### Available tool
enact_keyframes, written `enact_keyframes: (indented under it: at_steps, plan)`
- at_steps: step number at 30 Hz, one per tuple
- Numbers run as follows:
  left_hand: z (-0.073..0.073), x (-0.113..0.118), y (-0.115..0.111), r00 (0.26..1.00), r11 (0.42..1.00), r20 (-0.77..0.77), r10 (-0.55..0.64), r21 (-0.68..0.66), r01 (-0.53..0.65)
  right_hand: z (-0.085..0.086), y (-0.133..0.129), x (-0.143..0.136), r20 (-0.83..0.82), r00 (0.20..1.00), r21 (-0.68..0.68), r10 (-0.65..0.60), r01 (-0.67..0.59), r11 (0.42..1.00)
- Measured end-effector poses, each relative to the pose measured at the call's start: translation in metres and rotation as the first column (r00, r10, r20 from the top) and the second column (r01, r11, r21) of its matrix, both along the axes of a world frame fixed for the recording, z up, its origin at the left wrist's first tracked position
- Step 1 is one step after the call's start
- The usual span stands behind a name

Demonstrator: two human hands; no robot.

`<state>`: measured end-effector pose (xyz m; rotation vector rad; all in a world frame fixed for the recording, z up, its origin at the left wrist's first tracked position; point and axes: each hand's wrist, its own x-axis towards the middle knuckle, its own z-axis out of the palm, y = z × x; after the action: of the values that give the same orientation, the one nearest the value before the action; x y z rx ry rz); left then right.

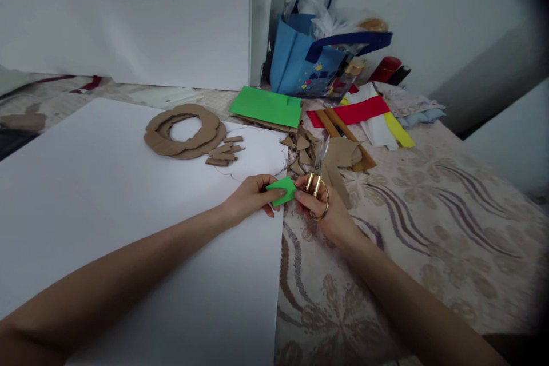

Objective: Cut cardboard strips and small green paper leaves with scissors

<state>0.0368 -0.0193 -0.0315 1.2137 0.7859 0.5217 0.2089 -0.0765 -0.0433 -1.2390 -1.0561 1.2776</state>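
Observation:
A small piece of green paper is pinched between the thumb and fingers of my left hand. My right hand has gold-handled scissors hooked on its fingers, with the blades pointing up and away from me. Its thumb and fingertip also touch the right edge of the green paper. Both hands are above the right edge of a large white sheet. Just beyond them lie cardboard scraps in a loose heap and several short cardboard strips.
Two scalloped cardboard rings overlap on the white sheet. Behind are a stack of green paper, red paper, yellow paper and a blue bag. A patterned cloth covers the surface at right.

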Motion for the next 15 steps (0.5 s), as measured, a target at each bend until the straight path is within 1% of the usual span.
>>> enact_keyframes:
  at_steps: [4, 9, 12, 15]
  plan:
    - [0.0003, -0.0004, 0.0000, 1.000, 1.000, 0.000, -0.024, 0.004, 0.024, 0.0023, -0.0011, -0.0013, 0.045, 0.999, -0.017, -0.013, 0.013, 1.000]
    - [0.0001, 0.0000, 0.0000, 0.998, 0.999, 0.050, 0.035, -0.026, -0.033, 0.0028, -0.0008, -0.0015, 0.017, 0.998, -0.014, -0.056, 0.056, 0.998]
    - [0.0006, 0.0003, -0.0006, 0.998, 0.999, 0.043, 0.038, -0.026, -0.036, 0.0008, -0.0003, -0.0008, 0.002, 0.999, -0.004, -0.043, 0.043, 0.999]
    - [0.0013, 0.0003, -0.0011, 1.000, 1.000, 0.016, 0.005, -0.005, -0.005, -0.0010, -0.0001, 0.0004, 0.010, 1.000, 0.022, -0.029, 0.029, 0.999]
